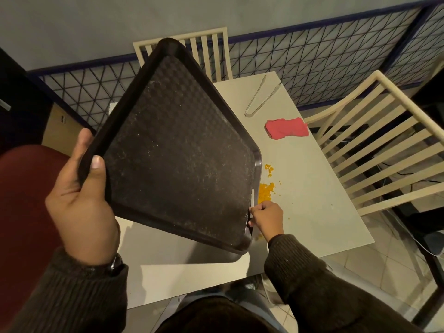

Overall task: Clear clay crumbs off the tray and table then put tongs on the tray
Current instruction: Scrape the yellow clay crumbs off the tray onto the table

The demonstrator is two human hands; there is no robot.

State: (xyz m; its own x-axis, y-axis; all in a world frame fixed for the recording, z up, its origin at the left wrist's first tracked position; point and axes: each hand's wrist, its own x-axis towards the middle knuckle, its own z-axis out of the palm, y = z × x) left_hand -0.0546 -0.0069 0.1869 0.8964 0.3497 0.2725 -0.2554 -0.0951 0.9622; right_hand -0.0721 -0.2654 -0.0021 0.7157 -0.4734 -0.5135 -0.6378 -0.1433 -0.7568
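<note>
I hold the dark brown tray (177,150) tilted up above the white table (312,188), its right edge low. My left hand (81,200) grips the tray's left rim, thumb on the inside. My right hand (266,217) grips the lower right rim. The tray's surface shows only a fine dusty film. A pile of orange clay crumbs (265,191) lies on the table just right of the tray's low edge, with smaller bits scattered around. The clear plastic tongs (258,97) lie on the far part of the table.
A pink cloth (287,128) lies on the table between tongs and crumbs. Cream slatted chairs stand at the far side (209,49) and the right side (374,140). A dark red seat (24,188) is at the left. Tiled floor lies beyond the table's right edge.
</note>
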